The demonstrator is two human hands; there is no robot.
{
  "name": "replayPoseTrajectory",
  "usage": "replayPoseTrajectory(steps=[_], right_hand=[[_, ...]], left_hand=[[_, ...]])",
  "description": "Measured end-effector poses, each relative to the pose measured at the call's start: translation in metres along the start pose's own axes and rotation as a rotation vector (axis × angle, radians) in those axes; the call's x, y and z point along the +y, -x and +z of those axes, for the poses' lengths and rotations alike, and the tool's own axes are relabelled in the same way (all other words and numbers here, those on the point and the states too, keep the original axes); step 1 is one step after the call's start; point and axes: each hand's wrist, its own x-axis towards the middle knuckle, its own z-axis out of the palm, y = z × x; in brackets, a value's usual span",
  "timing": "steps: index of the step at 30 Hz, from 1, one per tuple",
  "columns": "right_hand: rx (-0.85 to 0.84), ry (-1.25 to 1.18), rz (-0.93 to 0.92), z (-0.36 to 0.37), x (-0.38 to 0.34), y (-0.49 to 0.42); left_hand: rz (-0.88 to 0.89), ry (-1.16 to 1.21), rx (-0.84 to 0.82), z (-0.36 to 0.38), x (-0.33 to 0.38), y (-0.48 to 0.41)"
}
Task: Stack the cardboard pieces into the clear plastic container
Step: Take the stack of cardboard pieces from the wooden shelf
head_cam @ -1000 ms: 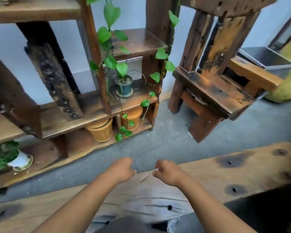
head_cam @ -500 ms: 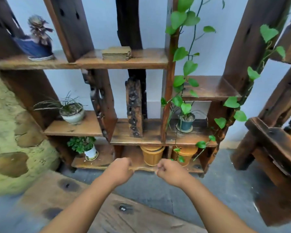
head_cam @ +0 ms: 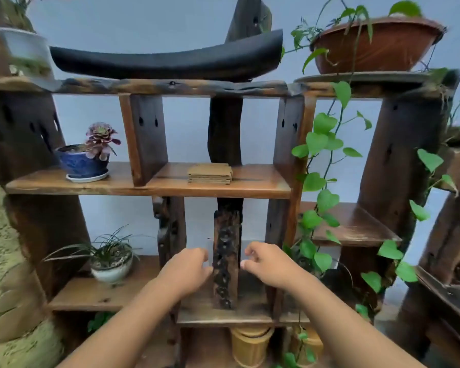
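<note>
A stack of brown cardboard pieces point(head_cam: 209, 173) lies on the middle shelf of a dark wooden rack point(head_cam: 170, 189), in the centre bay. Below it, my left hand point(head_cam: 186, 272) and my right hand point(head_cam: 270, 266) are raised side by side with curled fingers. Between them they grip a clear plastic container point(head_cam: 209, 251), one hand on each side. Only its faint pale edges show against the shelf behind. Both hands are well below the cardboard and apart from it.
A blue pot with a succulent point(head_cam: 87, 159) stands left of the cardboard on the same shelf. A white pot with grass point(head_cam: 112, 264) sits one shelf lower. A green vine point(head_cam: 322, 181) hangs down the rack's right side. An upright dark wood block point(head_cam: 226, 261) is behind my hands.
The view has swung up from the floor and bench to the rack, closer in. The cardboard stack now sits centred above my hands, which stay together in front.
</note>
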Motion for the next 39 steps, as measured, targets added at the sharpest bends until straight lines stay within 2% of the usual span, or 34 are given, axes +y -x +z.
replayPoseTrajectory(steps=[5,11,18,26,35,39], right_hand=[[0.089,-0.049,0.015,-0.019,-0.050,-0.067],[0.122,-0.148,0.100,-0.043,-0.080,-0.140],[0.190,-0.013,0.141,-0.073,-0.087,-0.210],[0.210,-0.132,0.296,-0.106,-0.075,-0.265],[0.097,-0.113,0.383,-0.108,-0.068,-0.309],[0.119,-0.067,0.397,-0.099,-0.062,-0.326]], left_hand=[[0.044,0.029,0.088,-0.060,-0.030,-0.073],[0.075,0.111,0.096,-0.110,-0.054,-0.129],[0.039,0.149,0.111,-0.142,-0.073,-0.187],[0.000,0.099,0.084,-0.156,-0.068,-0.260],[-0.096,0.073,0.003,-0.132,-0.052,-0.316],[-0.123,0.064,-0.021,-0.126,-0.050,-0.329]])
